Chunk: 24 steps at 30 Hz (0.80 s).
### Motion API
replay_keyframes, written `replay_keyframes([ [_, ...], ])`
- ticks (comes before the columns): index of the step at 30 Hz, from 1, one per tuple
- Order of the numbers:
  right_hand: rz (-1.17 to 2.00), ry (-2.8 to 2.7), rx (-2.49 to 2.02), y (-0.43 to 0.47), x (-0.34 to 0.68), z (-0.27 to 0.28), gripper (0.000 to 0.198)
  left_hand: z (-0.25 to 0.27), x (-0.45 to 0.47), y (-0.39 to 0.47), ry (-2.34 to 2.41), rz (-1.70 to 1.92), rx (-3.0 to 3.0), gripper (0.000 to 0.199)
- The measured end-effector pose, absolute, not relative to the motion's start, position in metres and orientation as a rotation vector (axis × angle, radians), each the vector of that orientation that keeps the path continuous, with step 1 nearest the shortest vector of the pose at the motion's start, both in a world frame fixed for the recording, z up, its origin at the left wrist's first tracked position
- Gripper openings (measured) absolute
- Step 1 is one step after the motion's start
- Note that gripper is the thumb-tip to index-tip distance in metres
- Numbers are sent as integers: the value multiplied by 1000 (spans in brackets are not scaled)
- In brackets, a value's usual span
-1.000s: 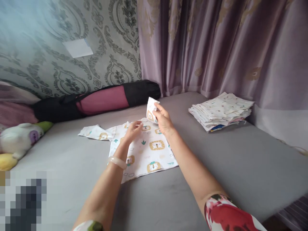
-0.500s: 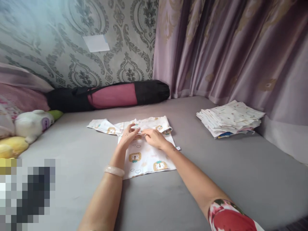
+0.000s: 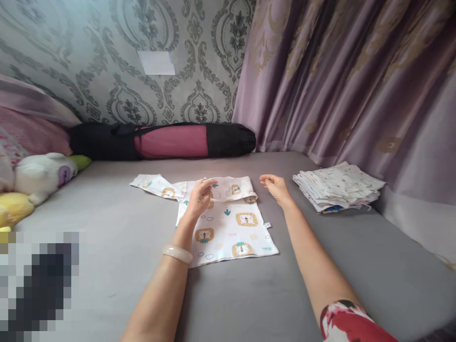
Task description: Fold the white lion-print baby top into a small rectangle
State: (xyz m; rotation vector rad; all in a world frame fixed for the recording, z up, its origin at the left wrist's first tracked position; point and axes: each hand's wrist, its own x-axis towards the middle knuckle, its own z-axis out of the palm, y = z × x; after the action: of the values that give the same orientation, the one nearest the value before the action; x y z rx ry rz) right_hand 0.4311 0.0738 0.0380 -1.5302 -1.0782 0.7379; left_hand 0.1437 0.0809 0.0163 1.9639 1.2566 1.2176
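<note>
A small white long-sleeved shirt point(image 3: 228, 237) printed with lion faces lies flat on the grey bed sheet. Its left sleeve point(image 3: 155, 186) stretches out to the left, while the right sleeve point(image 3: 233, 187) is folded across the upper part. My left hand point(image 3: 200, 197) is over the shirt's upper left, fingers extended and apart from the thumb; whether it touches the cloth is hard to tell. Just past the shirt's right edge, my right hand point(image 3: 277, 189) hovers with loosely bent fingers and nothing in them. A small white tag point(image 3: 268, 225) sticks out at the right side seam.
A stack of folded white patterned clothes point(image 3: 338, 187) sits on the bed at the right. Along the wall lies a long black and pink bag point(image 3: 171, 141). Plush toys point(image 3: 44, 175) are at the left, and a purple curtain point(image 3: 302, 85) hangs behind the stack.
My right hand has left the middle of the shirt and moved right, off the cloth. My left hand stays over the upper left. The folded sleeve now lies flatter.
</note>
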Motion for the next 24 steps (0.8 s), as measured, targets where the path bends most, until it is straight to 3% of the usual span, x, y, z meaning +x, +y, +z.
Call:
replay_keyframes([
  [14,306,-1954,-1941,87,363,27,52,-8,127,98,1621,1286,1788,35],
  [24,381,-2148,-2057,84,307,13,71,-24,121,102,1723,1065,2076,49],
])
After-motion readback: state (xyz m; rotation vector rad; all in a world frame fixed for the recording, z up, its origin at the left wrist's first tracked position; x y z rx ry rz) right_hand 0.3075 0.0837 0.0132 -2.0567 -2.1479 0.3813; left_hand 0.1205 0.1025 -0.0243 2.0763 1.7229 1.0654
